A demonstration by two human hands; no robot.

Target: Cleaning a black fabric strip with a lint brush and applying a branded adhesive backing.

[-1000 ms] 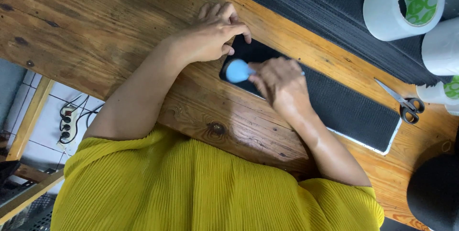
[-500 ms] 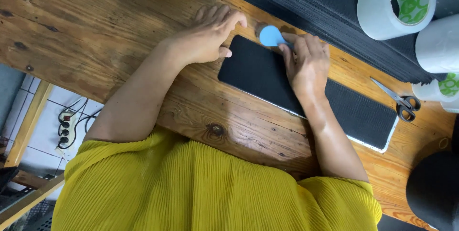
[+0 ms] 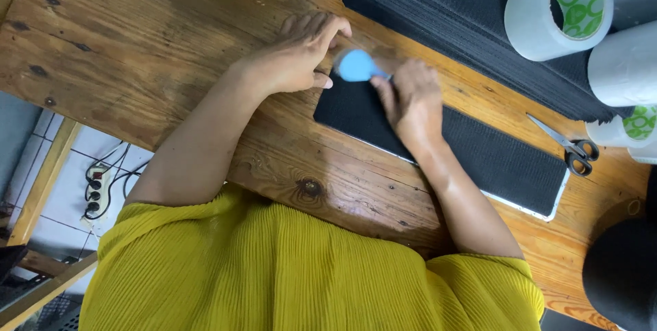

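You are pinching a small blue tool [image 3: 356, 66] in your right hand [image 3: 410, 98], fingers curled tight around its handle, and holding its rounded end at the far corner of the long black strip [image 3: 493, 160] lying on the wooden table [image 3: 137, 43]. Your left hand [image 3: 294, 57] is lying flat just beside that same corner, fingers pressed together and extended. Beyond the strip's other end, scissors [image 3: 571, 146] are lying near the white tape rolls [image 3: 561, 9].

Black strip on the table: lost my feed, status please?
Left hand flat, pinning black strip end. Right hand pressing blue tool on it. Scissors alongside, clear.
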